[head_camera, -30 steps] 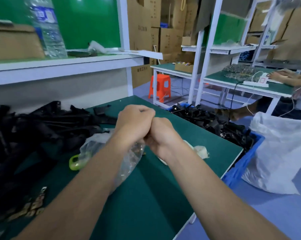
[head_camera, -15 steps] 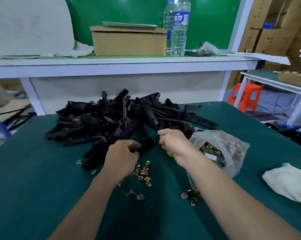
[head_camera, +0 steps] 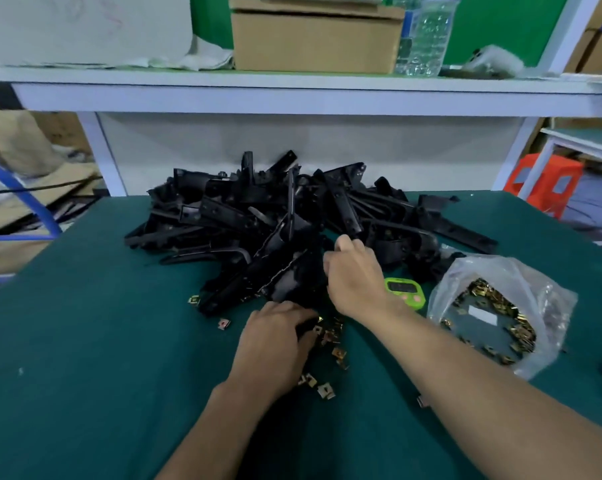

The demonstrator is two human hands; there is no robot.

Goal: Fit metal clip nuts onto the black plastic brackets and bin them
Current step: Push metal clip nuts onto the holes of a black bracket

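Low in the centre of the frame, my left hand [head_camera: 275,344] curls round the near end of a black bracket [head_camera: 285,282], with loose clip nuts [head_camera: 337,353] scattered beside it on the green mat [head_camera: 85,341]. Just above, my right hand [head_camera: 356,275] rests on the same bracket; its fingers are hidden, so I cannot tell its grip. At right sits the bag of clip nuts [head_camera: 493,313]; beyond, at centre, is the bracket pile [head_camera: 292,209].

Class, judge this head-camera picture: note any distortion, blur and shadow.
Head view: wide-angle distortion tilts the shelf uprights inward; head view: slight blur softens the loose clip nuts; head view: a soft shadow lies under the left hand and forearm.
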